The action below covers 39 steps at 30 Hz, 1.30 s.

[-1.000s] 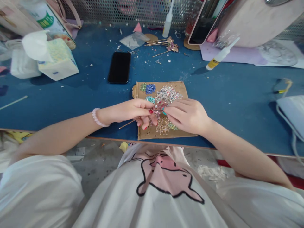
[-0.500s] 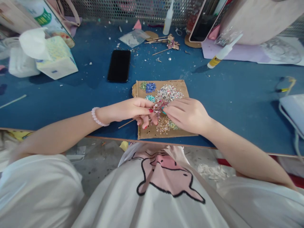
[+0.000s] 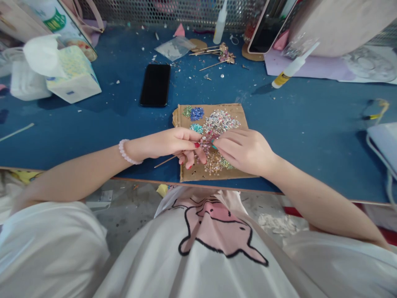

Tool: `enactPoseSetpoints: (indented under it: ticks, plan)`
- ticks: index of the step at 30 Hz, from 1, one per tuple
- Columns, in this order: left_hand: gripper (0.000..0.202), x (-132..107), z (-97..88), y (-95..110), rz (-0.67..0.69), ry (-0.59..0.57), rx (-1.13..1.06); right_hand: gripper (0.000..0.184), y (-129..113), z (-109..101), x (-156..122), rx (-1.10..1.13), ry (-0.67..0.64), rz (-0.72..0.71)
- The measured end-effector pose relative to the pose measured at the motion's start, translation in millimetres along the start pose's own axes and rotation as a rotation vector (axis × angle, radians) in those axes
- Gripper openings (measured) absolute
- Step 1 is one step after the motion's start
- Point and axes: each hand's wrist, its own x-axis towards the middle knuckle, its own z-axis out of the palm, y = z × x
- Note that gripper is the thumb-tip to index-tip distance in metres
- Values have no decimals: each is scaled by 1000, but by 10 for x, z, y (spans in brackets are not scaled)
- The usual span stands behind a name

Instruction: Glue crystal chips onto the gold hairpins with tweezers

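The biggest thing in front of you is the flat blue surface (image 3: 310, 136), smooth but sprinkled with tiny bits. Along its back edge stands a shiny metal wall (image 3: 136, 16) full of little holes. By the middle of the front edge lies a square of brown cardboard (image 3: 185, 125), torn and rough on its left side. Toward the back left corner sits a boxy tissue pack (image 3: 74, 74) with soft white paper puffing out.

Your left hand (image 3: 176, 142) is over the cardboard, pinching a thin gold stick (image 3: 165, 161). The stick pokes out past the cardboard's left edge, close to the front edge of the surface. Your right hand (image 3: 246, 151) has its fingertips bunched together just beside your left ones; you can't tell if they hold anything.

Behind the cardboard is a flat black phone (image 3: 155, 85) with round corners. Toward the back right corner, a white bottle (image 3: 291, 69) with a long pointy tip stands up. Near the middle of the back edge lies a crinkly clear bag (image 3: 174, 48).

On the cardboard, a silver heap (image 3: 220, 120) of sparkly bits is larger than the gold heap (image 3: 212, 163). Smaller are the blue heap (image 3: 197, 114) and the green heap (image 3: 187, 111).
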Motion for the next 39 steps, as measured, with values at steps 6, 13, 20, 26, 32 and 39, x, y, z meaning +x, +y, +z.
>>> enactPoseSetpoints:
  ticks: [6, 13, 20, 26, 32, 39]
  plan:
    - [14, 0, -22, -31, 4, -2, 12, 25, 1, 10, -10, 4, 10, 3]
    - [13, -7, -37, -54, 4, 10, 13, 22, 12, 12, 4, 8, 50, -1]
    - [16, -10, -17, -34, 8, 14, 19, 22, 12, 17, -6, -7, 56, 2]
    - [12, -7, -7, -30, -4, 22, 24, 21, 14, 9, 5, -2, 44, -3]
    - [17, -13, -18, -31, 10, 4, 37, 21, 9, 8, -7, -16, 21, -6]
    - [18, -20, -9, -18, -1, 3, 33, 20, 12, 6, -11, -17, 13, -6]
